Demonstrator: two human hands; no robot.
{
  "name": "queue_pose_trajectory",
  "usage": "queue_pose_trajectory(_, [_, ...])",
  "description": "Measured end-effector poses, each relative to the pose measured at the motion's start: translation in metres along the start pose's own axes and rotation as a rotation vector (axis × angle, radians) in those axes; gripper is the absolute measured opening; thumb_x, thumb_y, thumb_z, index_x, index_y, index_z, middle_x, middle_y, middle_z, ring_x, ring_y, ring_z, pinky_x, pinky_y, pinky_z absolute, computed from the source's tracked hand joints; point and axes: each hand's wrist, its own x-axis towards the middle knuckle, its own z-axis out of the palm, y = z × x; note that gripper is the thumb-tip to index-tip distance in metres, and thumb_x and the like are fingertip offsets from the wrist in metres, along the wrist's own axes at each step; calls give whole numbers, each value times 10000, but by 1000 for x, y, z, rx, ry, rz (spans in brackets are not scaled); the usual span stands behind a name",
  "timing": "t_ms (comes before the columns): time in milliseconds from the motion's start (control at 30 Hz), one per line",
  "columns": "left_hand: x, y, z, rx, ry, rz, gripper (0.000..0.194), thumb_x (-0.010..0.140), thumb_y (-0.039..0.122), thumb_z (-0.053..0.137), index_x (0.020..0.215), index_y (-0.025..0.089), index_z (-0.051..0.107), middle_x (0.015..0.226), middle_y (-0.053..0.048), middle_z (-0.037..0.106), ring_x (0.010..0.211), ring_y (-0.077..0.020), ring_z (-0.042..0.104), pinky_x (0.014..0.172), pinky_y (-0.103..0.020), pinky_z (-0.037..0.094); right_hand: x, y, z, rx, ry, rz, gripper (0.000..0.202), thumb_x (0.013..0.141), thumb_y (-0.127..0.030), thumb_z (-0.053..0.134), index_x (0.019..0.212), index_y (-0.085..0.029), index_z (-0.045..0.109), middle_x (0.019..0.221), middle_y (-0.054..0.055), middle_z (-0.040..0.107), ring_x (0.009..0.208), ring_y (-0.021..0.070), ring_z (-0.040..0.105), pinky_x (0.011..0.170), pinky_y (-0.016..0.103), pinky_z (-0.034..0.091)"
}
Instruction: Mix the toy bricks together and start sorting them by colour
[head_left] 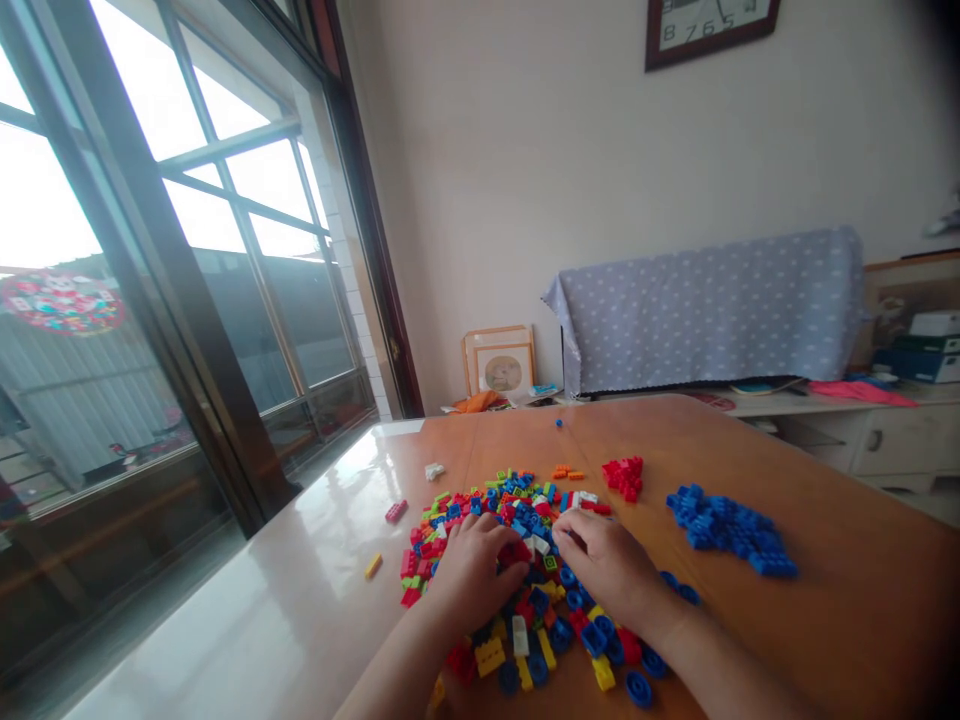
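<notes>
A loose heap of small plastic toy bricks (490, 656), in red, blue, yellow, green and white, lies across the middle of the table. Over its left part my left hand (474, 568) is curled, with a red toy brick (514, 552) between thumb and fingers. My right hand (611, 562) is over the right side of the heap, thumb and fingertips pinched together; whatever they hold is hidden. A white brick (538, 546) lies between the two hands. Round blue pieces (638, 688) lie near my right forearm.
Blue bricks (727, 530) form a separate pile at right on the wooden table (832, 620), and red bricks (623, 478) a smaller one. Orange bricks (568, 472), a white cluster (434, 471), a pink brick (396, 511) and a yellow brick (373, 566) lie around the heap.
</notes>
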Motion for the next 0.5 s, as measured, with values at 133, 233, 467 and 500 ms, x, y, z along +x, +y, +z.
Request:
queue_pose_trajectory(133, [2,3,3,-15,19,19,133,854,291,646,968,277,713,998,-48,642,992,-243,574,856,-342,451,-1,-3,5,18,-14,8,197,921,-291,500,844,-233,673,816,12,669,768,176,618,741,280,455])
queue_pose_trajectory(233, [4,5,4,-85,40,47,174,876,254,601,1021,266,698,1017,-58,660,995,-245,590,868,-347,462,-2,-9,4,85,-3,12,170,912,-307,539,930,-230,689,833,16,668,758,174,615,738,284,473])
queue_pose_trajectory(467, [4,13,12,-268,104,122,263,821,130,563,1042,235,656,1002,-47,692,960,-231,616,859,-346,488,-4,-23,7,307,-49,14,245,882,-339,626,1083,-213,688,902,32,681,814,177,636,721,275,505])
queue_pose_trajectory(500, [3,13,15,-285,113,117,268,813,123,565,1042,233,650,997,-46,690,953,-227,619,854,-344,493,-4,-23,8,320,-57,21,205,882,-323,618,1034,-209,694,875,26,682,792,172,633,707,270,501])
